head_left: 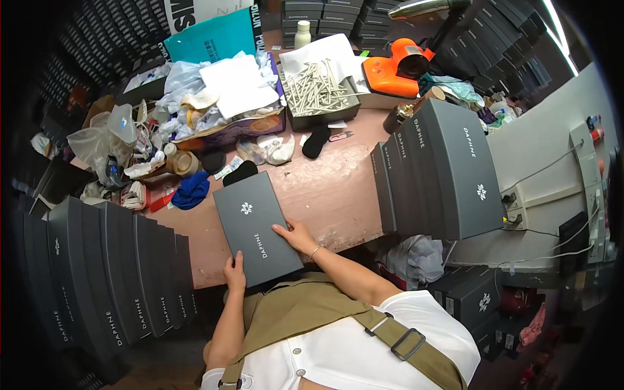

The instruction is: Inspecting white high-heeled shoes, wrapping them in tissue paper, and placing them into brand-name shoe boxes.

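A flat dark grey gift box [255, 224] with a small white emblem on its lid lies at the near edge of the pinkish work table [331, 195]. My left hand [234, 272] grips its near left corner. Along its right edge rests my right hand [296, 234], fingers spread on the lid and side.
Stacks of the same grey boxes stand at the left [117, 273] and right [442, 169]. Farther back lie a tray of pale sticks [318, 91], crumpled paper and plastic bags [214, 91], an orange tool [396, 65] and a blue cloth [192, 190].
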The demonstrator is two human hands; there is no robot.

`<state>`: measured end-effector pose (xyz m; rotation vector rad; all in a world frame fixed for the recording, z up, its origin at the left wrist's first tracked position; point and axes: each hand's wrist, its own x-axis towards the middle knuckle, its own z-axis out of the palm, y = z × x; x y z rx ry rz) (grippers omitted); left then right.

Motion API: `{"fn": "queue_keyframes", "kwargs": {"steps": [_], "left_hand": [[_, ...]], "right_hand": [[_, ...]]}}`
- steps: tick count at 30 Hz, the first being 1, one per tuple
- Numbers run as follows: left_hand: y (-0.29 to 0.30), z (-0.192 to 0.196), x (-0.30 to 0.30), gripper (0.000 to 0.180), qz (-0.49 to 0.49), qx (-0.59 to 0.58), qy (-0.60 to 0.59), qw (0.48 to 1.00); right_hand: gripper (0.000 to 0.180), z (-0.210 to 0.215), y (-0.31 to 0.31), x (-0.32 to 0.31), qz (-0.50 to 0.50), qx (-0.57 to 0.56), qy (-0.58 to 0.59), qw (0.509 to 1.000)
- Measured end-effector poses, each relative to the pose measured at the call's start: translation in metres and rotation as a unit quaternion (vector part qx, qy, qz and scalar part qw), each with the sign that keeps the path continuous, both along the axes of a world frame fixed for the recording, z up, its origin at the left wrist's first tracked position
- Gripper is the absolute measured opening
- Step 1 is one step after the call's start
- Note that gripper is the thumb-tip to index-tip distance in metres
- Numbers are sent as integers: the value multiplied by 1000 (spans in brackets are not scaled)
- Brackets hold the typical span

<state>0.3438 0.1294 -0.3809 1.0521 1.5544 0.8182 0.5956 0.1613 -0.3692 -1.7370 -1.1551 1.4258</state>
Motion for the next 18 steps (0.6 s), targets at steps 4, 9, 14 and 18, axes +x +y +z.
{"fn": "queue_keyframes", "kwargs": {"steps": [4,9,14,18], "left_hand": [[2,20,14,56,39,-77,-149,985],[4,112,60,69,-53,47,-361,930],[39,218,152,74,-318,270,-359,835],[28,229,178,54,-399,269,-348,804]], "right_hand": [[86,-30,-15,3,12,45,76,996],[89,162,-43,68,-4,196,33,980],[63,364,-111,217,-163,218,62,960],[50,418,-159,379,-191,61,34,979]]}}
